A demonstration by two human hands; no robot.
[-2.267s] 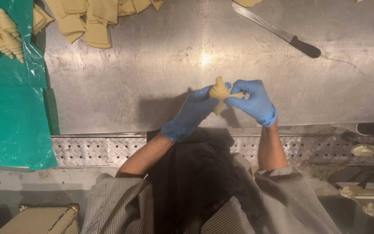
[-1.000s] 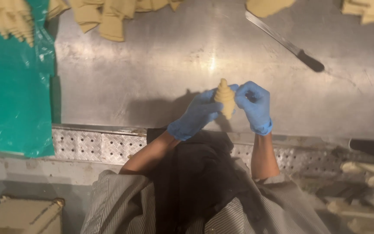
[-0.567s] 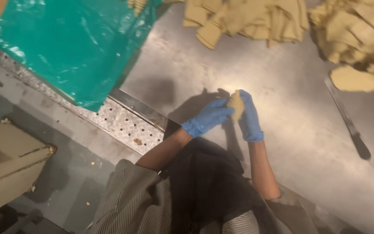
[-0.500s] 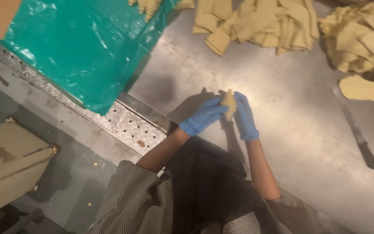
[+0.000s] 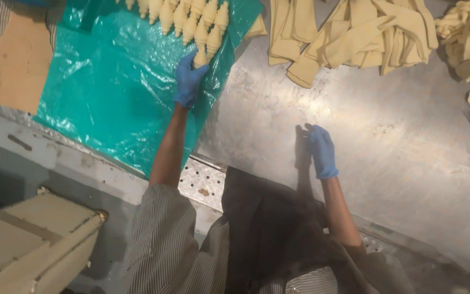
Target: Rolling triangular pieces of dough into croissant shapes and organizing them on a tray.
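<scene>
At the left, the left hand (image 5: pixel 190 81), in a blue glove, reaches far forward with its fingers (image 5: pixel 197 69) closed around a rolled croissant (image 5: pixel 201 57) at the near end of a row of shaped croissants (image 5: pixel 191 19) on the green plastic sheet (image 5: pixel 110 87). The sheet lies on a steel table (image 5: pixel 387 158) that bears a heap of cut dough triangles (image 5: pixel 349 35) at its far edge. To the right, the right hand (image 5: pixel 320 151), gloved too, hovers over bare steel, fingers loose, holding nothing.
</scene>
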